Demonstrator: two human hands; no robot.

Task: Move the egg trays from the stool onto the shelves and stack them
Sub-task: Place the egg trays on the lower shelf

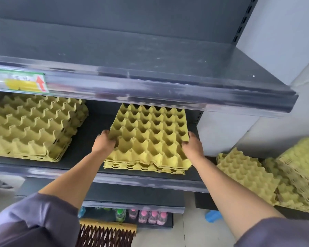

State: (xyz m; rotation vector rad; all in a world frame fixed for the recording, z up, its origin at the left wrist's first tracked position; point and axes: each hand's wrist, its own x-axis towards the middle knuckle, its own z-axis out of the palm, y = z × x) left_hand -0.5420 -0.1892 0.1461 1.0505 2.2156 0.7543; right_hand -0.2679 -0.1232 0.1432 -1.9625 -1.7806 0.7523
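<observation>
A yellow egg tray [149,134] lies tilted on top of a small stack of trays [144,167] on the middle shelf [150,182]. My left hand [104,142] grips the tray's left edge and my right hand [193,145] grips its right edge. A second stack of yellow trays [32,125] sits on the same shelf at the left. At the right, outside the shelving, more yellow trays [248,173] lie in loose piles [300,175]; the stool under them is mostly hidden.
The upper shelf [150,82] overhangs the trays, with a price label [18,81] at its left front. Bottles [150,215] stand on the bottom shelf. A dark mesh item [105,234] lies on the floor, and a blue object [212,216] sits under the right piles.
</observation>
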